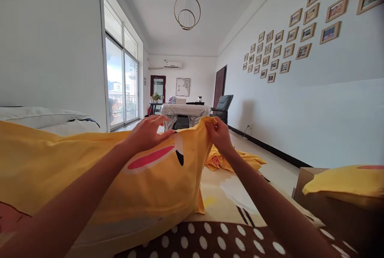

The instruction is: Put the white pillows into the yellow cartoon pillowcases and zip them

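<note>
A large yellow cloth [168,178] with a pink-and-white printed shape and a black spot stretches from the left edge to the middle of the view. At its raised right corner, my right hand [220,134] pinches the fabric between thumb and fingers. My left hand [150,132] rests at the top edge of the cloth, its fingers and thumb spread apart. Below the right corner, the cloth hangs over a patterned blanket with a brown, white-dotted part [202,243].
Crumpled yellow fabric [237,160] lies beyond my right hand. A yellow pillow [351,180] sits on a brown box-like piece [333,214] at the right. White bedding [48,118] is at the left. A covered table [186,110] and black chair [223,106] stand farther back.
</note>
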The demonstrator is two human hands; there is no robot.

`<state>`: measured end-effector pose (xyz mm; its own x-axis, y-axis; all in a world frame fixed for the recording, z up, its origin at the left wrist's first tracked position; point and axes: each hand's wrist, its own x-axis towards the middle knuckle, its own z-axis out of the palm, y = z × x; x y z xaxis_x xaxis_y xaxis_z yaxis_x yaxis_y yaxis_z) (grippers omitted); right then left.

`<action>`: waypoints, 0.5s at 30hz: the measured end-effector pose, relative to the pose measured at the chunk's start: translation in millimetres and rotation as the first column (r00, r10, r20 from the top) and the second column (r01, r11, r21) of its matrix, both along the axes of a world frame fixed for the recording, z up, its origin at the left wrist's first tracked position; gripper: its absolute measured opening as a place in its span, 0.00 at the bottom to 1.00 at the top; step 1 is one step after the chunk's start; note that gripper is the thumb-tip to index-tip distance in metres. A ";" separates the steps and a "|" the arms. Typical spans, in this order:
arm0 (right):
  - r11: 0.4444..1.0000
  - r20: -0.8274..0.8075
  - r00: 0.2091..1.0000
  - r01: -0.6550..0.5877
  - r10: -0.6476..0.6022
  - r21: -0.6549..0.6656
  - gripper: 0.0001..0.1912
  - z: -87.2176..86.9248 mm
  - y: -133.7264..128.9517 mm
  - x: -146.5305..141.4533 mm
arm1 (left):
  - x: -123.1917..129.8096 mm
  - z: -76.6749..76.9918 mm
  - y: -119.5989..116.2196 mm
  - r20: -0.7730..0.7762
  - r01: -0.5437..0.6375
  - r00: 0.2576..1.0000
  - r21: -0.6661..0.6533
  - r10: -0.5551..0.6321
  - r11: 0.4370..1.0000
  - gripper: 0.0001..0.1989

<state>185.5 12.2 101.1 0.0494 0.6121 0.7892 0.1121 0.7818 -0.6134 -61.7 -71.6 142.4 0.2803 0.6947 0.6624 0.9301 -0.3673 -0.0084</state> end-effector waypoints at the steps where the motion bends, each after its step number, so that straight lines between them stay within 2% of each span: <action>1: 1.000 0.000 1.000 -0.005 0.005 0.007 0.15 2.5 -1.2 -0.9 | 22.4 1.4 7.2 0.030 0.083 0.996 -0.019 -0.082 0.996 0.25; 4: 0.996 -0.077 0.993 -0.090 0.089 -0.015 0.12 10.4 -7.5 2.4 | 72.1 0.6 27.9 0.066 0.144 0.988 -0.119 -0.137 0.982 0.20; 6: 0.990 -0.122 0.985 -0.131 0.125 -0.046 0.13 11.4 -12.2 9.5 | 87.0 -2.8 37.1 0.111 0.203 0.976 -0.156 -0.187 0.967 0.15; 8: 0.975 -0.143 0.972 -0.202 0.187 -0.095 0.14 4.6 -16.0 19.5 | 90.5 -6.7 40.6 0.214 0.335 0.932 -0.202 -0.293 0.920 0.15; 10: 0.941 -0.148 0.946 -0.308 0.288 -0.142 0.20 -12.0 -19.2 30.1 | 88.5 -9.4 38.8 0.336 0.459 0.866 -0.246 -0.369 0.853 0.18; 12: 0.892 -0.105 0.912 -0.410 0.397 -0.189 0.26 -36.8 -22.2 37.0 | 86.8 -10.0 33.4 0.414 0.512 0.824 -0.252 -0.387 0.821 0.21; 13: 0.871 -0.061 0.896 -0.443 0.441 -0.211 0.27 -50.9 -23.7 37.4 | 87.1 -9.4 30.1 0.415 0.509 0.822 -0.229 -0.389 0.830 0.22; 15: 0.853 0.031 0.873 -0.468 0.487 -0.231 0.22 -77.6 -26.6 29.2 | 90.7 -6.4 23.3 0.345 0.460 0.853 -0.147 -0.391 0.876 0.22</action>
<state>214.7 -14.4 23.5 -0.3536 0.6938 0.6274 -0.1825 0.6066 -0.7738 29.0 -48.3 136.1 0.3969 0.6870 0.6086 0.6267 -0.6873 0.3672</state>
